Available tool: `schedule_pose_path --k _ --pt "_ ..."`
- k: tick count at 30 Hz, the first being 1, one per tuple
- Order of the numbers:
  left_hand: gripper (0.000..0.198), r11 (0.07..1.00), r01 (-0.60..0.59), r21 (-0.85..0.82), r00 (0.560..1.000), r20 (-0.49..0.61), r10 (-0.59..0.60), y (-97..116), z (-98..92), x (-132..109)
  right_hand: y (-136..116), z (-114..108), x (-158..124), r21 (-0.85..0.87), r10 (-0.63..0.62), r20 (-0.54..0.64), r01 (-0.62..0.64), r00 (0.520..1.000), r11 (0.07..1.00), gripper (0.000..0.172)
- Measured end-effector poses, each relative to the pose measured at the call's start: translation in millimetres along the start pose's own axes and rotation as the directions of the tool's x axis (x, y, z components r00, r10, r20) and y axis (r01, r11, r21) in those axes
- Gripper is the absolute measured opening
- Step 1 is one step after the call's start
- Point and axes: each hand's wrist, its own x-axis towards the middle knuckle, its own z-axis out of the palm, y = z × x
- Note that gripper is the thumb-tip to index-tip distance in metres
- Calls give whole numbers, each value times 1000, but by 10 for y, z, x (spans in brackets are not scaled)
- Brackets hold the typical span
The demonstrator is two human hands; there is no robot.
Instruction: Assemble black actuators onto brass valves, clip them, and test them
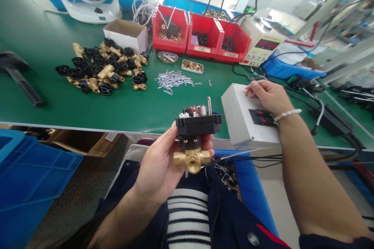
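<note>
My left hand (160, 163) is wrapped round a motorized brass valve (193, 140), held upright over the table's front edge. Its black actuator housing is uncovered, showing wires, a small metal motor and an upright shaft; the three-way brass body with its open port faces me. To the right, a light grey control box (236, 116) stands on the green table. On its top my right hand (270, 95) has thumb and fingers closed at a small toggle switch (247, 91), mostly covered by the fingertips. A black panel with red parts (261, 116) sits beside that hand.
Brass valves with black fittings (106, 72) lie heaped at the left, near a black hammer (22, 78). Wire clips (173, 79) are scattered mid-table. Red bins (201, 48), a fan (93, 13) and a power supply (258, 46) stand behind. Cables run at right.
</note>
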Motion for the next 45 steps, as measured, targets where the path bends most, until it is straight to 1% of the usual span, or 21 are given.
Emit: schedule_pose_path --k 4,7,10,17,20,25,31,36,41,45 --pt "46 997 -14 79 999 -45 17 -12 -17 -12 16 -4 11 -26 -13 2 13 1000 1000 23" --pt "37 984 -44 175 995 -84 59 -25 -28 -21 12 -3 10 -40 -10 4 10 1000 999 22" --pt "34 975 -54 216 993 -87 74 -32 -29 -22 -5 -5 -2 -52 0 10 0 1000 999 20" --pt "30 983 -61 174 995 -73 74 -27 -30 -11 6 -13 0 -63 8 10 -8 1000 998 17" --pt "36 987 -58 152 994 -82 71 -27 -30 0 17 -20 7 -66 15 9 -14 1000 998 17" --pt "46 992 -45 116 997 -63 53 -30 -24 -2 -8 -23 0 -74 29 5 -28 1000 997 16" --pt "44 988 -84 131 995 -38 89 -27 -36 -11 -7 -21 4 -64 32 15 -31 999 997 17" --pt "50 997 -55 62 997 -54 58 -16 -38 3 32 -22 20 -59 31 15 -30 999 998 16" --pt "49 993 -112 39 989 -96 115 -13 -29 21 85 -18 36 -68 32 13 -31 999 997 17" --pt "49 991 -127 35 988 -81 129 -16 -25 29 91 -21 38 -81 29 2 -28 1000 996 16"
